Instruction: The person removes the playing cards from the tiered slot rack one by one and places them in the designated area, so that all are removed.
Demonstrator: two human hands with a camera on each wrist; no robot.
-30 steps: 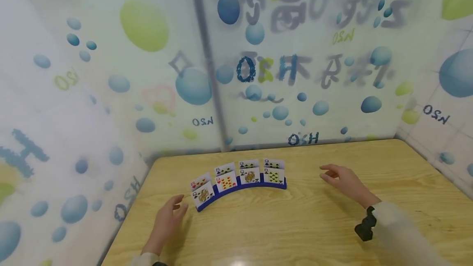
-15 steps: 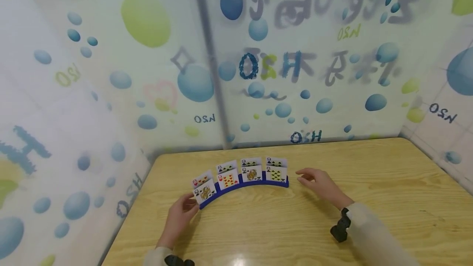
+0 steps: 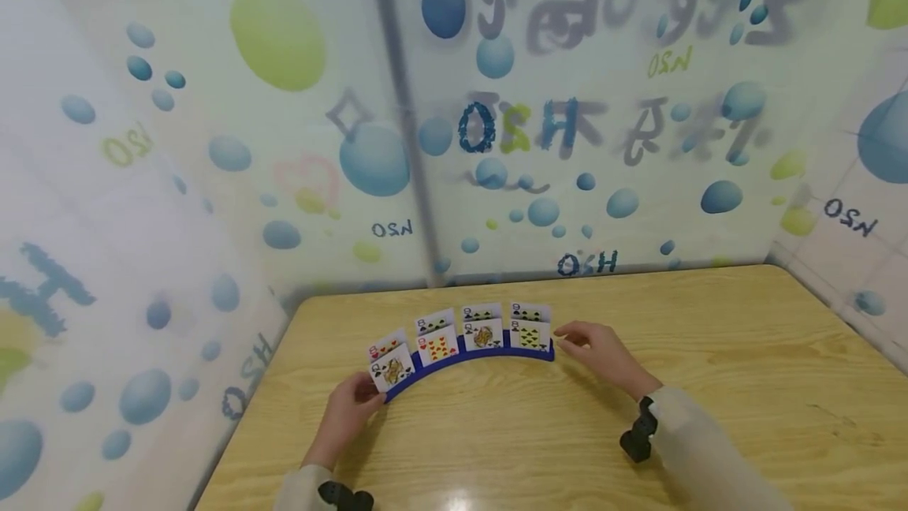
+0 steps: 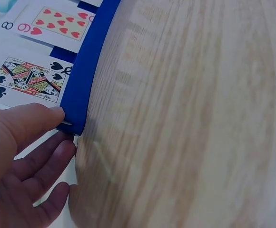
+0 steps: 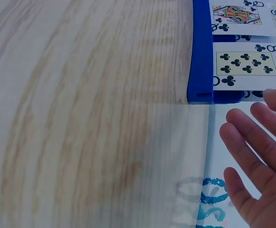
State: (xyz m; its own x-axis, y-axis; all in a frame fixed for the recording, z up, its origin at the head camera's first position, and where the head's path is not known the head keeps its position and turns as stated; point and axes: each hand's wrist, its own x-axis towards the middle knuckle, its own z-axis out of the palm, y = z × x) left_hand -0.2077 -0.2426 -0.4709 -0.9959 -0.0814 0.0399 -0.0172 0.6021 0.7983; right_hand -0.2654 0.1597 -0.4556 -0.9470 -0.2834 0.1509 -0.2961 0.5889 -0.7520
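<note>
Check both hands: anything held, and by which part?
Left hand pinches the blue card holder at its left end; right hand holds nothing, beside the other end.

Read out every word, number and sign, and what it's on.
"H2O", mirrored: wall.
"Q", spades: leftmost front card.
"9", hearts: second front card.
"8": card behind that.
"Q", clubs: third front card.
"8", clubs: rightmost front card.
Too blurred or small: grey wall writing; other back-row cards.

Spells H2O (image 3: 515,128) backwards on the far wall (image 3: 624,243) and right wall (image 3: 833,259), H (image 3: 46,286) on the left wall (image 3: 191,251); shows Q with spades on the leftmost front card (image 3: 392,369), hearts on the second front card (image 3: 438,346), Q with clubs on the third front card (image 3: 484,335), 8 with clubs on the rightmost front card (image 3: 530,334).
</note>
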